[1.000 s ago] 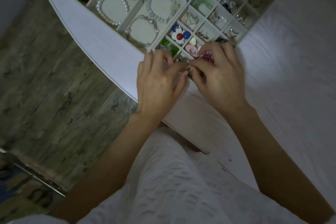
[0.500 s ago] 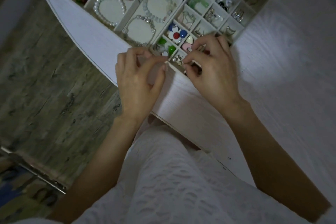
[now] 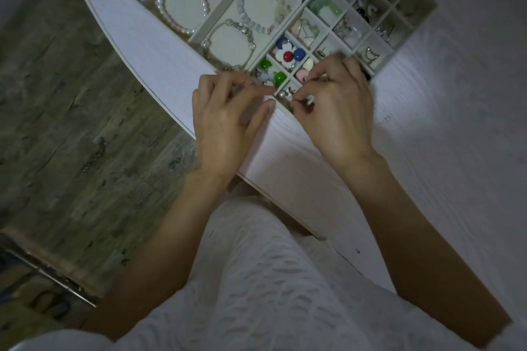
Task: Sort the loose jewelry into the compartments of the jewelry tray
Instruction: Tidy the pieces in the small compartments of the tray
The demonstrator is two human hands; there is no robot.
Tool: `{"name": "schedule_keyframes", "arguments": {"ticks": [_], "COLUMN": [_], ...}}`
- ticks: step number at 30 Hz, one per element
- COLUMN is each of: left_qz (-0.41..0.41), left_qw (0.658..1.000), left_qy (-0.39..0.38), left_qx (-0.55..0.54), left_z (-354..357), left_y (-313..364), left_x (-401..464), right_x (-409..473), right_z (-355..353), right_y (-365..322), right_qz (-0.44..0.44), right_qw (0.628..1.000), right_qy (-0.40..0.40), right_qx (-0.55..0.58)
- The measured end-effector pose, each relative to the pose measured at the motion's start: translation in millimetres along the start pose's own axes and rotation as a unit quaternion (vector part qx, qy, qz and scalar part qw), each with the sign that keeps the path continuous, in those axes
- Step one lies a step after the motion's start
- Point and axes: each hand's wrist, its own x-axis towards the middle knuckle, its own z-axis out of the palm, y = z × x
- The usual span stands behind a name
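White table [image 3: 427,128] carries the jewelry tray [image 3: 425,13], bracelets in its big left cells, earrings and colored studs in the small right cells. Both hands sit at the tray's near corner: left hand [image 3: 225,122] fingers curled with tips together, contents unclear; right hand [image 3: 339,114] pinches a small pale piece [image 3: 309,100] over the nearest cell.

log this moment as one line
left hand: pinching, item unclear | right hand: pinching small piece | over jewelry tray near edge
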Motion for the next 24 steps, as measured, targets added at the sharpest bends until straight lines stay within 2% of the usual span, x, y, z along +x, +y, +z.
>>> {"name": "schedule_keyframes", "arguments": {"ticks": [2, 6, 12, 14, 19, 24], "left_qz": [0.001, 0.002, 0.004, 0.005, 0.007, 0.012], "left_qw": [1.0, 1.0, 1.0, 1.0, 0.999, 0.999], "left_qy": [0.0, 0.003, 0.003, 0.005, 0.012, 0.009], "left_qx": [-0.007, -0.018, -0.026, -0.029, -0.029, -0.031], "left_z": [1, 2, 2, 2, 3, 2], "left_y": [-1, -4, -5, -6, -7, -7], "left_x": [1, 1, 2, 3, 3, 5], "right_x": [3, 2, 4, 8, 9, 8], "right_z": [2, 4, -9, -8, 3, 12], "right_y": [-5, -7, 1, 3, 1, 3], "right_qz": [0.007, -0.041, -0.042, -0.048, -0.083, -0.108], "right_qw": [0.999, 0.993, 0.993, 0.994, 0.993, 0.988], "right_qy": [-0.02, -0.044, -0.109, -0.096, 0.002, 0.054], "right_qx": [-0.048, -0.097, 0.02, 0.001, -0.084, -0.094]}}
